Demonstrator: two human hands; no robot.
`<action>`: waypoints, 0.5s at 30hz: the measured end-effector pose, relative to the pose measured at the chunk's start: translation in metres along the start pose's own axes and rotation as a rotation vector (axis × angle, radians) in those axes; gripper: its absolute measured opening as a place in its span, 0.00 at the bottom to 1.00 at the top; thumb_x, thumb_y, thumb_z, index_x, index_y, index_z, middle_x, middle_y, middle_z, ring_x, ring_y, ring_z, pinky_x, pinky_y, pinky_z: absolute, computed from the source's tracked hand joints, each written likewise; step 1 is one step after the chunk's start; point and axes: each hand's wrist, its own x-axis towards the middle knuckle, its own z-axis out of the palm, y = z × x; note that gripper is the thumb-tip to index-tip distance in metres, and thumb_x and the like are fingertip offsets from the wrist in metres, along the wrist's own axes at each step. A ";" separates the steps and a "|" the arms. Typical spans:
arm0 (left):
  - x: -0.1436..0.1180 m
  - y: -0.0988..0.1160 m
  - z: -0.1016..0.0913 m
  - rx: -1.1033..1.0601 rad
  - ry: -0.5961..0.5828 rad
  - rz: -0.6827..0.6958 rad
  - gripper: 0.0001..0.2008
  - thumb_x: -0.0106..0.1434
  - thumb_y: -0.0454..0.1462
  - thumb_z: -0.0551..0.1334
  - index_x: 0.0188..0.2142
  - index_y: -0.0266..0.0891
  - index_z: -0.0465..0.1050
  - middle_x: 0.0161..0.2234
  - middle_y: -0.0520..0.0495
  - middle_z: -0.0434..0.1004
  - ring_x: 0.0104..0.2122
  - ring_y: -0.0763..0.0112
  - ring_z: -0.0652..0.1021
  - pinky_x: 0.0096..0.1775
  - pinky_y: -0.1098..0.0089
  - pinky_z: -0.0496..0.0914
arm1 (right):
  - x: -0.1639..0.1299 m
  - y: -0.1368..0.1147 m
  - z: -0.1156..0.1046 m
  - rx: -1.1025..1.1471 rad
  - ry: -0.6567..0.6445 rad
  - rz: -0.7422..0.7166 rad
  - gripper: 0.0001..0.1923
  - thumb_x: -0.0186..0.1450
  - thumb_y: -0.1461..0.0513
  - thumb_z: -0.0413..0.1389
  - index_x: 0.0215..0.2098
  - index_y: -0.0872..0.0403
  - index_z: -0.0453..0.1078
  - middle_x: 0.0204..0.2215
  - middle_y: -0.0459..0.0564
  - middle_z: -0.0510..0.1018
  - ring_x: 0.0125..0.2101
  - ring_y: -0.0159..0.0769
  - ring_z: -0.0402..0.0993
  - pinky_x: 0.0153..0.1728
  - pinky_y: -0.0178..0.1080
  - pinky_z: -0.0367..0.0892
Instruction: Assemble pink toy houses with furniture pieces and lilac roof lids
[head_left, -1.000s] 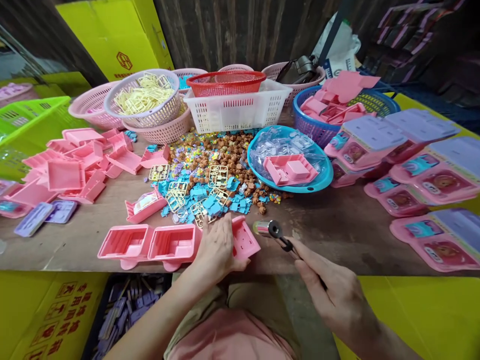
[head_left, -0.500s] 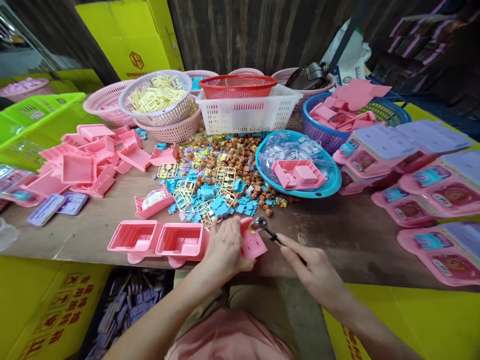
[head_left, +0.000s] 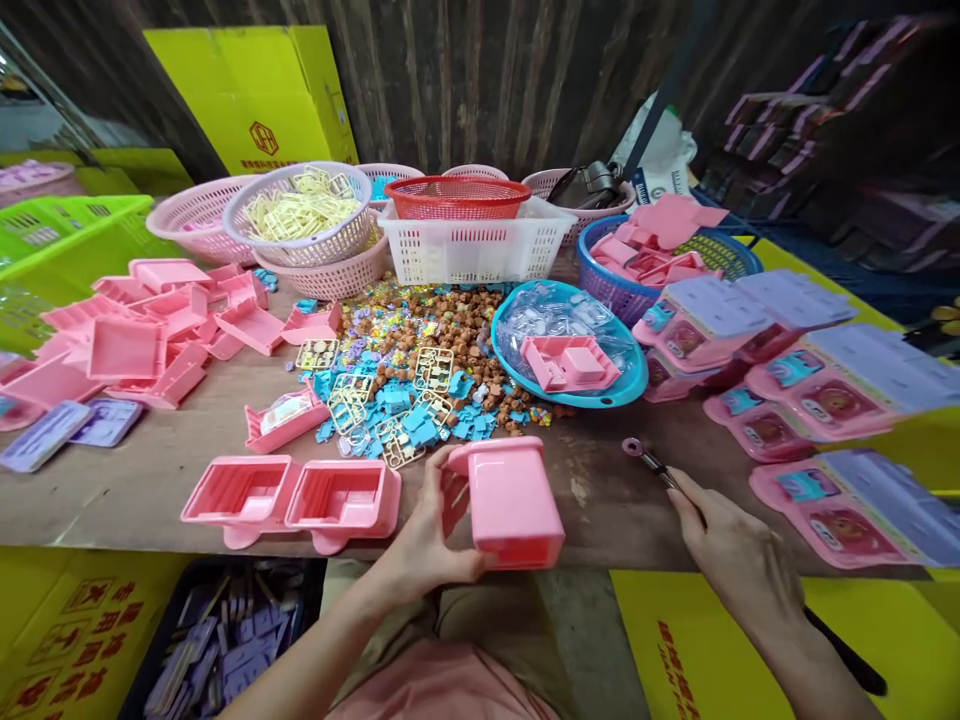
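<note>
My left hand (head_left: pixel 431 530) is closed around the side of a glossy pink plastic box (head_left: pixel 514 500), tilted with its smooth outer face up, at the table's front edge. To the right, my right hand (head_left: pixel 739 545) grips a hammer (head_left: pixel 652 462) with a small round head and a dark handle, whose end shows past the wrist. The hammer head is apart from the box. Left of my left hand, two pink open boxes (head_left: pixel 345 495) stand side by side. Beyond them lies a pink tray (head_left: pixel 285 418) with a pale part in it.
Small blue, brown and yellow parts (head_left: pixel 420 400) cover the middle. Pink trays (head_left: pixel 127 345) are heaped left. A blue basin (head_left: pixel 634 385) holds clear bags and a pink part. Finished-looking pink and lilac toy sets (head_left: pixel 832 500) stack right. Baskets (head_left: pixel 307 215) line the back.
The hammer has moved right, away from the pink piece. My left hand has turned the piece, so a smooth box face now shows. The view has shifted slightly.
</note>
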 end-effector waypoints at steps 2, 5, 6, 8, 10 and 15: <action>0.003 0.003 0.006 -0.225 0.032 -0.171 0.46 0.43 0.50 0.67 0.57 0.41 0.49 0.54 0.37 0.64 0.53 0.55 0.69 0.50 0.58 0.66 | 0.000 0.004 0.011 -0.084 0.014 0.008 0.18 0.66 0.58 0.45 0.48 0.52 0.72 0.26 0.50 0.77 0.16 0.33 0.66 0.17 0.36 0.52; 0.007 0.007 0.014 -0.568 0.007 -0.464 0.37 0.49 0.54 0.61 0.53 0.37 0.56 0.46 0.36 0.72 0.44 0.55 0.76 0.44 0.56 0.70 | 0.001 0.011 0.027 -0.127 0.039 -0.021 0.19 0.67 0.59 0.44 0.47 0.55 0.72 0.26 0.52 0.75 0.20 0.35 0.66 0.18 0.37 0.51; 0.008 0.007 0.015 -0.647 -0.011 -0.540 0.35 0.51 0.54 0.60 0.51 0.36 0.58 0.43 0.37 0.74 0.41 0.56 0.77 0.44 0.55 0.70 | 0.003 0.012 0.031 -0.128 0.049 -0.037 0.19 0.67 0.59 0.43 0.47 0.56 0.72 0.26 0.53 0.75 0.23 0.37 0.66 0.19 0.37 0.52; 0.008 0.007 0.017 -0.750 -0.014 -0.645 0.31 0.53 0.54 0.59 0.48 0.34 0.60 0.36 0.40 0.75 0.36 0.59 0.79 0.44 0.56 0.70 | 0.005 0.014 0.036 -0.137 0.068 -0.057 0.19 0.68 0.59 0.43 0.46 0.56 0.73 0.28 0.55 0.74 0.28 0.41 0.66 0.21 0.38 0.53; 0.008 0.006 0.018 -0.808 0.004 -0.710 0.29 0.55 0.53 0.58 0.46 0.33 0.61 0.33 0.43 0.75 0.34 0.62 0.79 0.45 0.58 0.70 | 0.009 0.010 0.035 -0.130 0.087 -0.059 0.19 0.67 0.59 0.43 0.44 0.56 0.73 0.31 0.56 0.73 0.29 0.43 0.66 0.24 0.39 0.55; 0.007 0.008 0.021 -0.888 0.054 -0.779 0.27 0.56 0.54 0.56 0.42 0.30 0.62 0.30 0.43 0.73 0.34 0.63 0.79 0.46 0.60 0.70 | 0.012 -0.033 0.009 0.258 0.201 -0.138 0.20 0.67 0.56 0.44 0.54 0.55 0.63 0.36 0.56 0.72 0.36 0.45 0.69 0.36 0.45 0.62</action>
